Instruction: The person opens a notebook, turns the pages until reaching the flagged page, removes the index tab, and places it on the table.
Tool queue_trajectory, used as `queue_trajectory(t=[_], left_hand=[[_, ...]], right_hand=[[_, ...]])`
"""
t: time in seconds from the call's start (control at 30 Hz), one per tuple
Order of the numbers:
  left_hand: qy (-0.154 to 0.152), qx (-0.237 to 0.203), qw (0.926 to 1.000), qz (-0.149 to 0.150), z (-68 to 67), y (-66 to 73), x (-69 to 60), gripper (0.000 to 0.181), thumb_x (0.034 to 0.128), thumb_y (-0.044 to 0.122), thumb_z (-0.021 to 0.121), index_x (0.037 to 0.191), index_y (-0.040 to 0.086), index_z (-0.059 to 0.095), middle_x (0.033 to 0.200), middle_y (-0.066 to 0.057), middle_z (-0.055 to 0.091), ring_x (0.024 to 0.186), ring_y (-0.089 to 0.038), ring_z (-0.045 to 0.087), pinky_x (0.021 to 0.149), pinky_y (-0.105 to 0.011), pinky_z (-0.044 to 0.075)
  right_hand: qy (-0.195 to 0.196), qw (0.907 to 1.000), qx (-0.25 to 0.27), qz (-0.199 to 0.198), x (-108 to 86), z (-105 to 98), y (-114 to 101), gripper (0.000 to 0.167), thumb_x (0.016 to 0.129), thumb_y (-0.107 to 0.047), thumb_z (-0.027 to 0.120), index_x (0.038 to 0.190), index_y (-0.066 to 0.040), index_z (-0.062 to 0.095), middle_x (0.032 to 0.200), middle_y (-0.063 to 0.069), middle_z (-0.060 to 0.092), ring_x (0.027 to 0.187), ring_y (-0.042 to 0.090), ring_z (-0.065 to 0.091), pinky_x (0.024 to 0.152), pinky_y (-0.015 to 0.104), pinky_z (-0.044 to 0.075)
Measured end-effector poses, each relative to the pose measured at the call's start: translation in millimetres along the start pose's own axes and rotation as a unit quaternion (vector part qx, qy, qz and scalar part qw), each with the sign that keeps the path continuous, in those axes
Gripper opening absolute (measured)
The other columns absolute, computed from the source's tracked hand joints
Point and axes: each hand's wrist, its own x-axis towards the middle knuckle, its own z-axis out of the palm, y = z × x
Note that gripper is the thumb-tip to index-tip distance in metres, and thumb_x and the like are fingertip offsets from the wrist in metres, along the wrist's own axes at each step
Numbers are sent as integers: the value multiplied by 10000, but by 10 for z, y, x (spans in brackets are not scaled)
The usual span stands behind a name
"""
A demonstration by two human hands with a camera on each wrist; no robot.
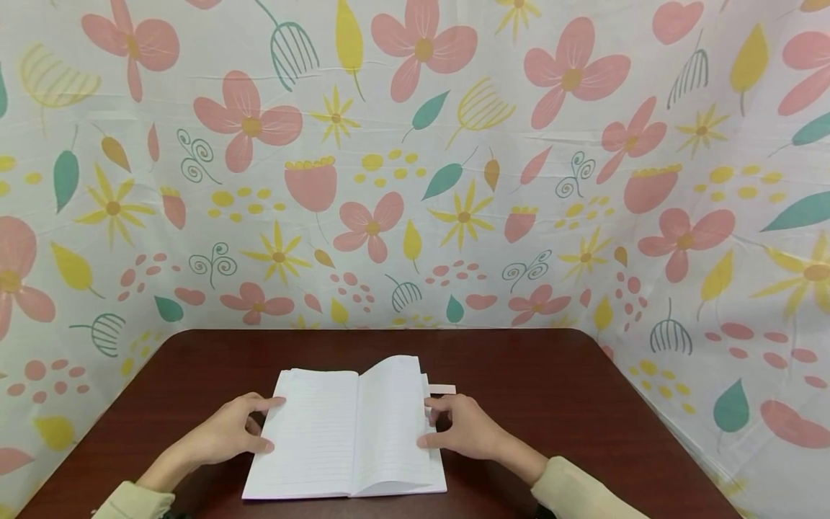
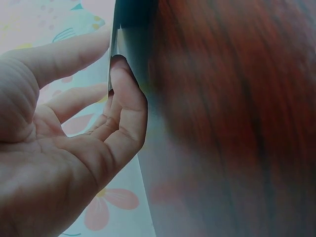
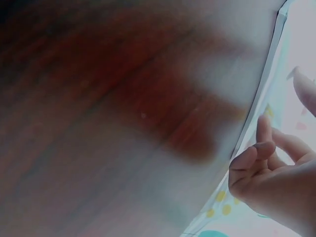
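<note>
An open notebook (image 1: 305,432) with white lined pages lies on the dark brown table, its spine running down the middle. My left hand (image 1: 227,430) grips its left edge, thumb on top of the page. In the left wrist view, the left hand (image 2: 94,123) has its fingers curled behind the thin edge. On the other side, my right hand (image 1: 470,427) pinches the right-hand page (image 1: 391,425), which bows up from the pages beneath. The right wrist view shows the right hand (image 3: 271,173) with curled fingers; what it holds is hard to make out there.
A white strip (image 1: 443,389) sticks out past the notebook's right side. The wooden table (image 1: 551,389) has rounded far corners. A white cloth (image 1: 402,180) with pink, yellow and green flowers and leaves hangs behind it and along both sides.
</note>
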Motion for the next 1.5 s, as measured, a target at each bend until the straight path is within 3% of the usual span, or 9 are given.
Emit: queue_trajectory(t=[0.1,0.2,0.4,0.8,1.03,1.5], left_hand=[[-2,14,10000,5,-6,5,-8,768,853,2,853,1512,-117,476,1311,-263,507,784,-271,598,649,-308,507],[-2,37,10000,12,-10,7,-11,769,854,5,853,1513,-116,476,1312,-264,508,789,-271,602,649,-310,509],[2,46,10000,-8,-8,0,-9,768,854,5,854,1512,-116,477,1318,-268,505,803,-271,617,657,-315,525],[-19,46,10000,12,-14,7,1,762,861,8,849,1516,-110,477,1307,-247,510,807,-269,618,659,-313,518],[18,106,9999,44,-11,3,2,761,859,17,856,1512,-108,485,1319,-255,509,812,-259,622,659,-313,520],[-2,57,10000,18,-16,-1,-2,765,858,17,855,1516,-104,483,1317,-255,506,813,-266,614,657,-314,514]], right_hand=[[58,9997,243,67,3,-14,-20,573,846,-269,914,1277,57,722,953,-36,745,714,111,513,662,255,450],[88,9991,402,130,2,-35,-37,565,847,-240,912,1274,73,715,934,-24,763,666,85,513,635,250,451],[103,9980,607,134,-2,-59,-47,726,853,-183,902,1405,156,575,826,-62,734,698,77,600,629,242,467],[61,9973,735,44,34,-101,-94,726,842,-129,905,1417,155,565,758,-53,689,675,69,575,646,237,472],[-44,9971,756,-53,70,-111,-161,748,827,-103,906,1423,170,545,748,-46,686,622,61,514,587,222,429],[-82,9972,727,-130,191,-39,-362,629,833,-137,900,1356,102,643,794,-53,736,526,33,362,592,225,385]])
